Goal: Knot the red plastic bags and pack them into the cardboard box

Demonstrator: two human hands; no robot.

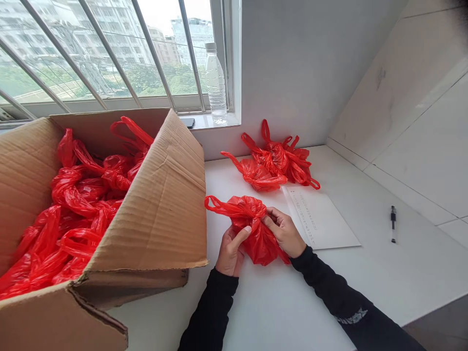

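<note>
White tabletop point(270, 304), hands point(229, 253) between cardboard box point(161, 204) and printed paper point(329, 222).

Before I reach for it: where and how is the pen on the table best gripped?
Probably pinch the pen at mid-length from above, across its left and right sides, with the right hand once free of the red bag; it's slim, lies flat pointing away, and nothing crowds it.

box point(164, 200) blocking left of held bag point(261, 246), bag pile point(276, 158) behind, open tabletop point(405, 278) around pen point(393, 224)
</note>
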